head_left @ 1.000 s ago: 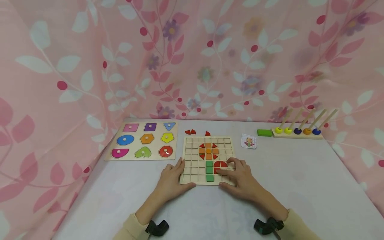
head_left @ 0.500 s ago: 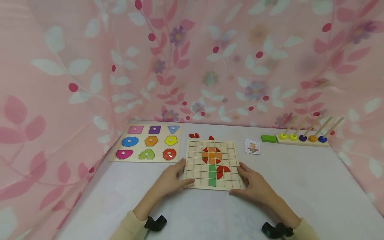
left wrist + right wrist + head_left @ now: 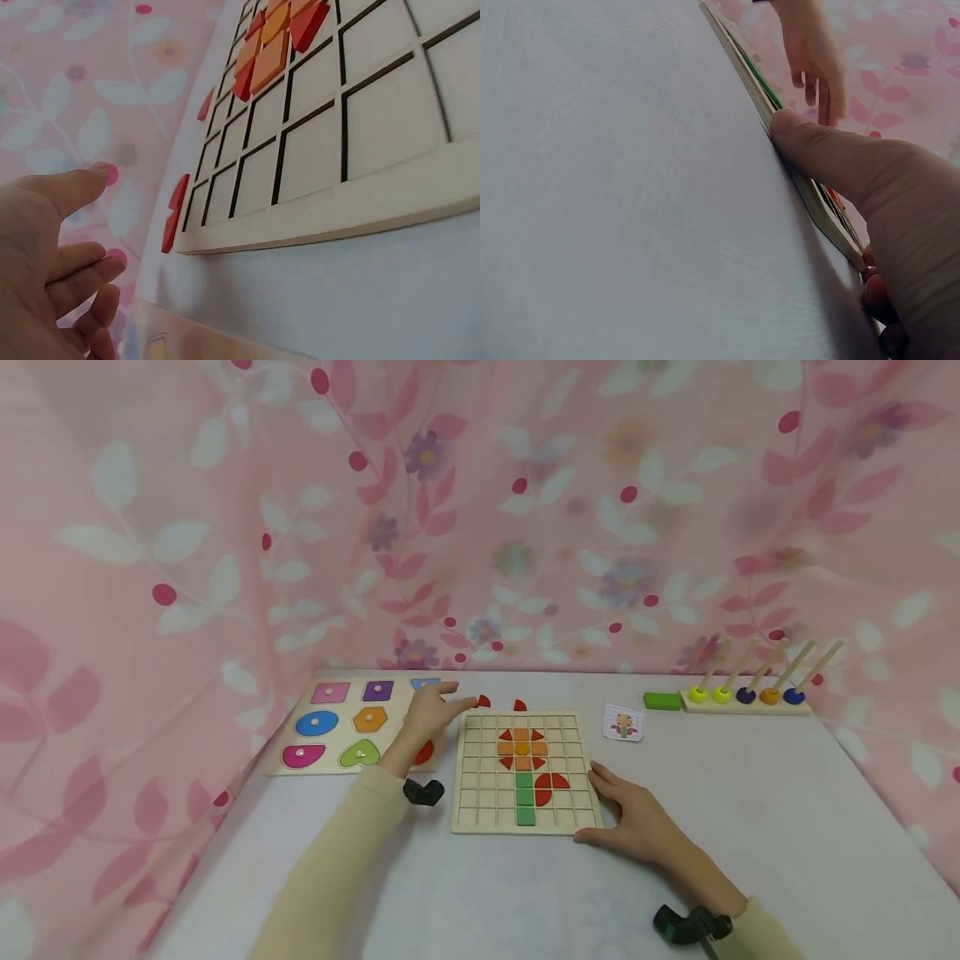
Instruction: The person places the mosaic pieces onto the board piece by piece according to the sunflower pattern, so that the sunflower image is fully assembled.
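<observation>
In the head view a wooden grid board [image 3: 480,810] lies flat on the table. On it are an orange flower [image 3: 506,748] with red triangles, a column of green squares [image 3: 526,795] and several red quarter-circles [image 3: 543,797]. My left hand [image 3: 427,717] hovers by the board's far left corner, fingers extended and holding nothing. Close to its fingertips lie loose red quarter-circle pieces [image 3: 483,701], partly hidden; another red piece [image 3: 520,705] sits farther right. At the near right corner my right hand [image 3: 637,820] grips the board, thumb on the front edge [image 3: 795,169], fingers along the side.
A shape puzzle board [image 3: 330,756] lies at the left, partly under the left arm. Right of the grid board is a small pattern card [image 3: 623,723]. Farther right are a green block [image 3: 662,701] and a bead stand with upright pegs [image 3: 746,704]. A floral curtain hangs behind.
My left hand has left the board's left edge and moved up to the loose red pieces. My right hand has drawn back from the red quarter-circles to the board's near right corner.
</observation>
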`<move>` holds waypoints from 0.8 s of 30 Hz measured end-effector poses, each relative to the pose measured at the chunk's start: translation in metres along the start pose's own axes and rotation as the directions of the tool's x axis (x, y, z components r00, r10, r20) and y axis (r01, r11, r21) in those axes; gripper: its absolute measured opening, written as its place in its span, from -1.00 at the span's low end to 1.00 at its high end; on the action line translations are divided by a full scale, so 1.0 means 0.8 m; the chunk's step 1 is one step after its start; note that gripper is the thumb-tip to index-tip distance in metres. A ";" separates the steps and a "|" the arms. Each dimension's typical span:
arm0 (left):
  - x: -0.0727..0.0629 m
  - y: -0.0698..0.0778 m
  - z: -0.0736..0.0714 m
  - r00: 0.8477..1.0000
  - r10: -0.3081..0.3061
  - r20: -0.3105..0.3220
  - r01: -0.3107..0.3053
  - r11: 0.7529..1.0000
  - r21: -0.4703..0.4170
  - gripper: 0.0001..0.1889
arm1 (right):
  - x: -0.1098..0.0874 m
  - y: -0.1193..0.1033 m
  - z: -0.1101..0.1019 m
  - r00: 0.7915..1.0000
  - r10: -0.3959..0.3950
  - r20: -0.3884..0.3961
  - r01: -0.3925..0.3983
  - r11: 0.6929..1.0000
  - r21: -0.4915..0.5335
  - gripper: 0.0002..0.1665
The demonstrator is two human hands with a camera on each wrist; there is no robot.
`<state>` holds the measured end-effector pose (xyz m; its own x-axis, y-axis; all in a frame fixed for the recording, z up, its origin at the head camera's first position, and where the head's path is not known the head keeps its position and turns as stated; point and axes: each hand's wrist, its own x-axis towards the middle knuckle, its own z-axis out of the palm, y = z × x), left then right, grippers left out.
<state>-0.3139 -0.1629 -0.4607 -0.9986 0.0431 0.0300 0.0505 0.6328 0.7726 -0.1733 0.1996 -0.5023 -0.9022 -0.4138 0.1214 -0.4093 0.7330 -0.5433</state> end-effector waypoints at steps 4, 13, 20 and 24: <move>0.023 -0.011 0.018 0.996 -0.087 -0.014 0.086 0.995 -0.056 -0.34 | 0.001 0.001 -0.001 1.000 0.000 0.009 0.000 1.000 -0.003 0.30; 0.050 -0.018 0.026 0.992 -0.011 0.126 0.015 0.999 -0.030 -0.48 | 0.003 0.004 0.000 1.000 -0.015 0.007 0.015 1.000 0.014 0.30; 0.067 -0.026 0.031 0.984 0.055 0.172 -0.060 0.998 0.021 -0.48 | 0.003 0.003 -0.001 1.000 -0.011 0.001 0.011 1.000 0.016 0.31; 0.072 -0.029 0.033 0.977 0.099 0.191 -0.109 0.993 0.042 -0.52 | 0.004 0.003 0.001 1.000 -0.012 0.002 0.012 1.000 0.017 0.30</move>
<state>-0.3720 -0.1544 -0.4936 -0.9675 0.2525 -0.0148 0.1600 0.6562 0.7374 -0.1774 0.1996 -0.5038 -0.8971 -0.4234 0.1260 -0.4174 0.7191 -0.5555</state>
